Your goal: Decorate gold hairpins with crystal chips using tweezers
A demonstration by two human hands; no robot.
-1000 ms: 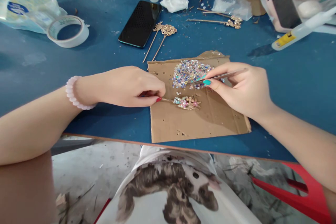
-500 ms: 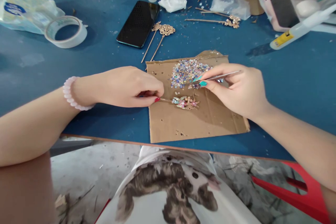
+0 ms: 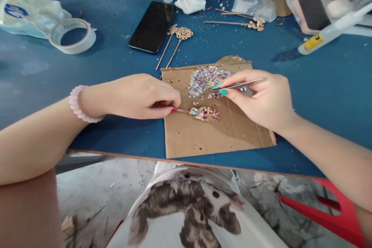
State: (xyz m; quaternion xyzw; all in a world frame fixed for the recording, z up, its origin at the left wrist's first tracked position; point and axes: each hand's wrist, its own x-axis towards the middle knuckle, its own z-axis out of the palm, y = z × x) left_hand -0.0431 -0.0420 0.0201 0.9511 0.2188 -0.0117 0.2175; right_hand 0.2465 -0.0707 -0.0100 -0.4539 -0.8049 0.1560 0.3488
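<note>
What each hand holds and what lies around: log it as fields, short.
Left hand: holds jewelled pin by its stem
Right hand: holds tweezers, tips at the gems
Cardboard: on blue table, under the gems
Beyond cardboard: black phone, two gold pins beside it
Far left: tape

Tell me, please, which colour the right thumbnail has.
Turquoise green. The right thumbnail shows best in the head view, the only one here.
</note>
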